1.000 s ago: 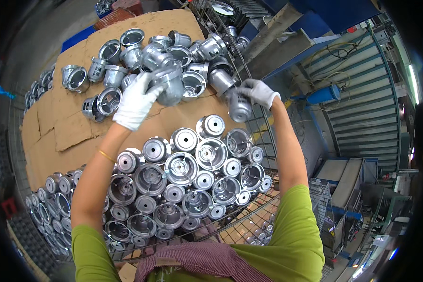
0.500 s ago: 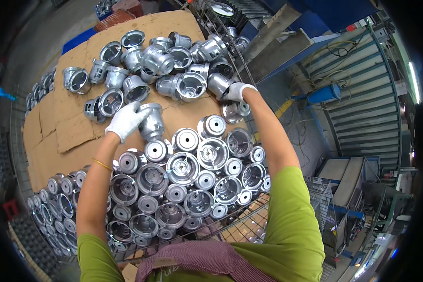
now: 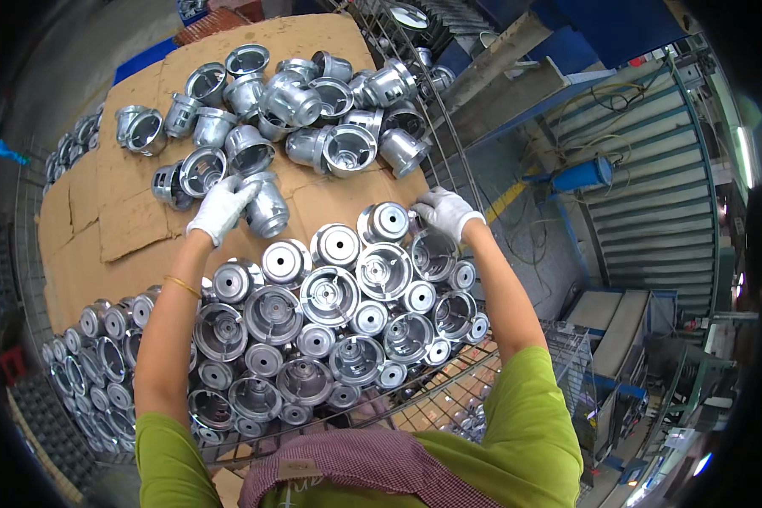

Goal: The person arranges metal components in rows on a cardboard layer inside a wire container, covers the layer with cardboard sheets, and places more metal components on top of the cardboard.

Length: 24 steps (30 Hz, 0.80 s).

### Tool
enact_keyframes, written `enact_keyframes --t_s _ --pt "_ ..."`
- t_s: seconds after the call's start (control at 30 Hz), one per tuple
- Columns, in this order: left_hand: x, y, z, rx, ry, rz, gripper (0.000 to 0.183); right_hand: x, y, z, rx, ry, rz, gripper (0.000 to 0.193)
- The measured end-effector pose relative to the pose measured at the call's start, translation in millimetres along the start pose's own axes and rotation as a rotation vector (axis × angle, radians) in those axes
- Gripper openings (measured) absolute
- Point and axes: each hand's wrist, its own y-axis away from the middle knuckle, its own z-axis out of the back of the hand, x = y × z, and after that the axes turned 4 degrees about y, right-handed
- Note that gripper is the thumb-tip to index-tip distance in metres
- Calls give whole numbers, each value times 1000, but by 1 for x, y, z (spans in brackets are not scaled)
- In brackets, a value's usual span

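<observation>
My left hand (image 3: 223,207), in a white glove, grips the rim of a silver metal housing (image 3: 267,210), a stepped cup shape. It lies tilted over the cardboard (image 3: 144,216), its closed end toward me. My right hand (image 3: 446,213), also gloved, is at the right end of the packed rows with its fingers curled down. What lies under these fingers is mostly hidden. Beside them stands a housing with its holed base up (image 3: 389,222); just below is one with its open mouth up (image 3: 433,256). Loose housings (image 3: 350,151) lie in a heap beyond both hands.
Packed rows of housings (image 3: 330,296), some mouth up and some base up, fill the near side. A wire basket wall (image 3: 457,161) runs along the right. Beyond it are a blue cylinder (image 3: 582,173) and a ribbed panel (image 3: 652,190).
My right hand has left a loose housing near the basket wall and come nearer, covering where another housing stood. The housing at my left hand has shifted slightly away from the rows.
</observation>
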Motion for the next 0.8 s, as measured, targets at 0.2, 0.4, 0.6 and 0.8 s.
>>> enact_keyframes --t_s 0.2,0.4,0.6,0.8 --pt "8 3 -7 -44 -54 -103 45 -15 2 -11 61 -6 -58 36" --pt "-13 28 19 -89 -32 -50 47 15 -50 17 270 -454 -134 65" --pt "-7 50 41 -134 61 -64 50 41 -50 11 419 -325 -154 76" --pt "13 45 37 -170 188 -26 42 53 -48 39 163 -417 -103 59"
